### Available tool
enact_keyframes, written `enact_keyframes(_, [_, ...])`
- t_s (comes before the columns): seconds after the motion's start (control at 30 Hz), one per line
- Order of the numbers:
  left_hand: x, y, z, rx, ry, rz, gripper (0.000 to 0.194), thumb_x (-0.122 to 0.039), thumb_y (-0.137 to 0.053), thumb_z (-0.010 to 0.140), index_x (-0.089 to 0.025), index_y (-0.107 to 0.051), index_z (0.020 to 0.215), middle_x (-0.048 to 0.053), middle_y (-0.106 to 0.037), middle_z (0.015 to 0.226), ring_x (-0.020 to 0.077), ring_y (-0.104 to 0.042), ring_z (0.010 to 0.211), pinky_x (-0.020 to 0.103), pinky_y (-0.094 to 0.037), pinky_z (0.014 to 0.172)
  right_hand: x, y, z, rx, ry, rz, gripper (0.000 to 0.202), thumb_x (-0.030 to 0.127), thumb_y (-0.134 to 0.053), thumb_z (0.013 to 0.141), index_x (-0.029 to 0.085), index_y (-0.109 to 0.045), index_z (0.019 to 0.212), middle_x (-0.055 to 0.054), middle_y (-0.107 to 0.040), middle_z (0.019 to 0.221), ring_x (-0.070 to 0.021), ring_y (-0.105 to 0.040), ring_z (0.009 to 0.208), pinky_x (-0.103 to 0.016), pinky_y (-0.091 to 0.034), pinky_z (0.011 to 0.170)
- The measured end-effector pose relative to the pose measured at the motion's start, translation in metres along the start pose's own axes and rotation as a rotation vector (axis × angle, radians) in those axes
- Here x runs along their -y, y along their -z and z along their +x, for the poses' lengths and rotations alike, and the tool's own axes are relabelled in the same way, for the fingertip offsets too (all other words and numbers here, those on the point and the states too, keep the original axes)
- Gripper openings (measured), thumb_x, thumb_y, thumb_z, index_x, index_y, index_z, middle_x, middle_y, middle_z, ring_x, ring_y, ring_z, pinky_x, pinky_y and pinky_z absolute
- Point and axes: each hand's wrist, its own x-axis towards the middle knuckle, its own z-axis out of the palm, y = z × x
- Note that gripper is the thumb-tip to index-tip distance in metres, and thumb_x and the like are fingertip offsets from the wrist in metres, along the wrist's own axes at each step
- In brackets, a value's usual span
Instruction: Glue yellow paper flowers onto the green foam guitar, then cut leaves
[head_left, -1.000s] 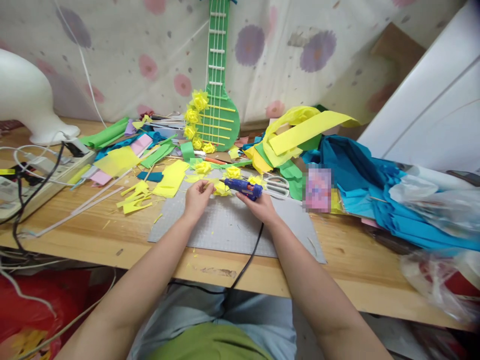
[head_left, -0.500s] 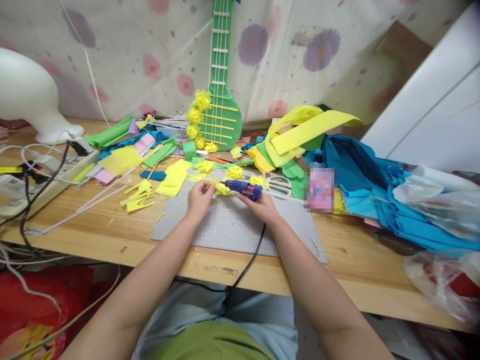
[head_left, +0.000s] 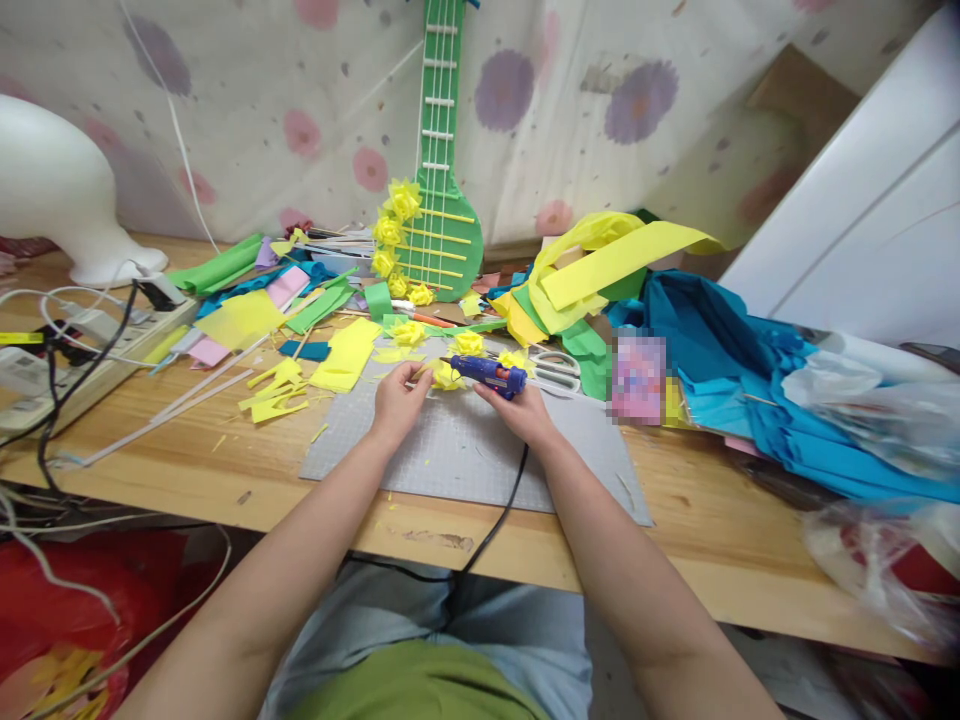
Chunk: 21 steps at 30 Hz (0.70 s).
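Note:
My right hand (head_left: 517, 405) is wrapped round a blue hot glue gun (head_left: 491, 374), whose nozzle points left at my left hand. A black cord runs down from it over the table edge. With fingertips pinched, my left hand (head_left: 401, 400) holds a small piece of yellow paper (head_left: 430, 366) close to the nozzle; its shape is mostly hidden by the fingers. A yellow paper flower (head_left: 448, 378) shows just below the nozzle. More yellow flowers (head_left: 407, 333) sit at the back of the grey cutting mat (head_left: 450, 450), beside white-handled scissors (head_left: 556, 370).
A green paper-covered stringed instrument (head_left: 442, 240) with yellow flowers leans on the back curtain. Paper scraps (head_left: 346, 355) cover the left; blue crepe paper (head_left: 697, 320) and plastic bags (head_left: 885, 410) lie right. A power strip (head_left: 112, 370) and white foam head (head_left: 60, 190) stand left.
The glue gun's nozzle and my left fingertips have shifted slightly against each other, and more of the yellow flower shows below the nozzle. Both hands keep their hold; the view moves a little.

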Motion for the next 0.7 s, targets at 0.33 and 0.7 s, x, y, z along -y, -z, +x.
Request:
enact_keyframes(0.33, [-0.003,0.011,0.001,-0.143,-0.220,0.069,0.021,-0.027,-0.052,0.077,-0.018,-0.066,0.089,0.006,-0.062,0.096,0.0135,-0.058,0.082,0.020,-0.046,0.056,-0.001,0.004,0.009,-0.197,-0.249,0.333,0.038,0.054,-0.067,0.060,0.019,-0.052,0.056,0.003,-0.052,0.050,-0.0063,-0.040,0.039,-0.021,-0.032,0.039])
enact_keyframes(0.7, [-0.008,0.031,0.027,0.033,-0.670,0.560,0.015,-0.020,-0.049,0.080,-0.020,-0.063,0.086,0.007,-0.065,0.092,0.0172,-0.059,0.089,0.028,-0.045,0.077,-0.003,0.008,0.016,-0.289,-0.295,0.511,0.039,0.052,-0.072,0.053,0.018,-0.053,0.057,0.004,-0.053,0.048,-0.0044,-0.039,0.035,-0.019,-0.031,0.033])
